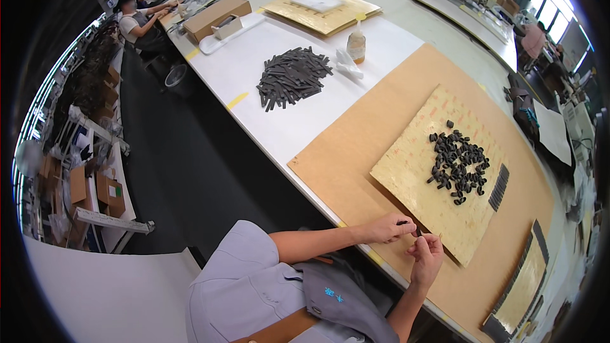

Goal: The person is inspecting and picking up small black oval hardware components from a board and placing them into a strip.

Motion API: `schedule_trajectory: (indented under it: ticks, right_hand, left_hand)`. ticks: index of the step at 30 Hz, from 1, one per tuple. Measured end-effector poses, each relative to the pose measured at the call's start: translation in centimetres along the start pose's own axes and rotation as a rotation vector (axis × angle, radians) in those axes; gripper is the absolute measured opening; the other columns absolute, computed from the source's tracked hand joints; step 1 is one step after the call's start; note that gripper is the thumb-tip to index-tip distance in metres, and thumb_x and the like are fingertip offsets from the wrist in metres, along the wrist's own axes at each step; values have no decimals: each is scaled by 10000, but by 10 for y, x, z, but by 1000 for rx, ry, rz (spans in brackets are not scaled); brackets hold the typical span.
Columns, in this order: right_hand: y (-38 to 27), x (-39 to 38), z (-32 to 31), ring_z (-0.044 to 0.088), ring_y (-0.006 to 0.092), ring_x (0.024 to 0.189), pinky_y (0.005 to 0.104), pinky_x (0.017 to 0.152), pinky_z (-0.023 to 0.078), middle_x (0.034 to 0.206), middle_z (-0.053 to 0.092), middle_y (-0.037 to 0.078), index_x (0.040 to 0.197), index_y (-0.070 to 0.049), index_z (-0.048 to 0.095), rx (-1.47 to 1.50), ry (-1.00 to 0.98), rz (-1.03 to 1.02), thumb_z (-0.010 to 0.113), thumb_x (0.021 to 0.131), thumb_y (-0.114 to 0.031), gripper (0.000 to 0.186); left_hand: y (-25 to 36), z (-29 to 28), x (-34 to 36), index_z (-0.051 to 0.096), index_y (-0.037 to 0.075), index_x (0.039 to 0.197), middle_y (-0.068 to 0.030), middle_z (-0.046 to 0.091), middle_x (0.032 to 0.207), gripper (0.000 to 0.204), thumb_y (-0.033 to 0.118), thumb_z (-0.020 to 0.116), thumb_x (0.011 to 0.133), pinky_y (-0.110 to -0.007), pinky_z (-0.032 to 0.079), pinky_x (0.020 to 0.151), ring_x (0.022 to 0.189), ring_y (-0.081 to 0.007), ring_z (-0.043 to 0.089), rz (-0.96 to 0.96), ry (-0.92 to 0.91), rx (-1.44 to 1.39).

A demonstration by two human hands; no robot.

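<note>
Bottle [357, 49]: amber contents, on tabletop [416, 22]. Cardboard box [216, 14]: contents hidden. Left hand [384, 228], right hand [427, 256]: fingers [434, 242] pinched on black strip [417, 232].

There are two bare hands [389, 228], one heap of curled black loops [459, 152], one pile of flat black strips [293, 75], one squeeze bottle [356, 47] and one wastebasket [187, 91].

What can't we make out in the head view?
Head view:
Black material between left hand and right hand: fingers partly cover it; one piece or two, unclear.
Black loops: small, overlapping; no exact count.
Strip pile: upper strips hide lower ones.
Co-worker, far left: face blurred.
</note>
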State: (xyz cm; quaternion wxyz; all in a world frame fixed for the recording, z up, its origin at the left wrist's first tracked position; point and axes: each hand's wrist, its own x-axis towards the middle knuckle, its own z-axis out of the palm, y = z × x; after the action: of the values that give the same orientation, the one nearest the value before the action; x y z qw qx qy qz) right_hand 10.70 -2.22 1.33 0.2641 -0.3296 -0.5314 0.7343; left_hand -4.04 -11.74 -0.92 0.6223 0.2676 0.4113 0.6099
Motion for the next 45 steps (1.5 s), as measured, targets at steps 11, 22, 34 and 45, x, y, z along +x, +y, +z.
schedule_trajectory:
  ticks: [11,22,34,45]
  right_hand:
    - [3,1,-3,589,114,596,242,557,521,760,604,61,889,6,567,-120,-32,-28,597,852,-22,56]
    - [-1,1,-20,621,145,624,244,598,500,742,644,112,874,64,600,-73,-206,169,638,815,-30,117]
    - [-2,4,-23,586,83,573,230,531,518,738,610,46,886,21,601,72,-227,278,640,834,-55,100]
    - [8,2,-31,619,107,708,233,666,519,829,614,57,964,26,573,71,-219,226,619,845,-18,135]
  left_hand:
    - [2,2,-1,600,39,950,46,462,631,232,265,606,900,-206,351,530,574,-44,410,115,35,238]
    - [15,4,-3,618,32,810,13,563,714,202,214,705,791,-227,405,631,704,-50,479,66,54,441]
    - [19,-2,7,636,39,840,74,480,639,139,178,646,839,-187,295,497,570,-7,385,-149,-12,459]
    - [6,0,7,610,29,784,58,498,671,135,158,620,819,-201,331,543,616,-24,407,-104,94,475]
